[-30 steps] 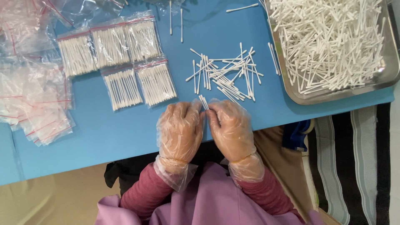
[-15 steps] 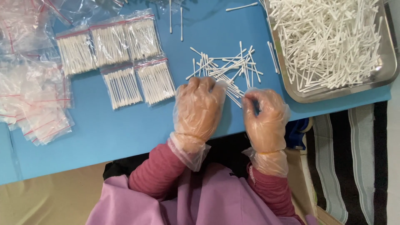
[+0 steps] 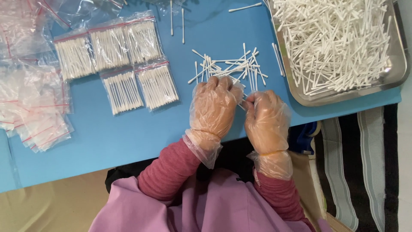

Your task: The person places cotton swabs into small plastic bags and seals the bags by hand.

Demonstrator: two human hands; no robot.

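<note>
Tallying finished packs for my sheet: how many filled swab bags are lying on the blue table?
5. Three in a top row: left, middle, right. Two below: left, right. Others may hide under the empty bags at far left.

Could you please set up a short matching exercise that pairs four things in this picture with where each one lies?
Things:
1. shiny metal tray
2. five filled clear bags of white cotton swabs
3. empty clear zip bags with red strips
4. small loose pile of white cotton swabs

Places:
A. far left of the blue table
B. just beyond both gloved hands
C. upper right corner
D. left of the loose pile

Pairs: 1-C, 2-D, 3-A, 4-B
</note>
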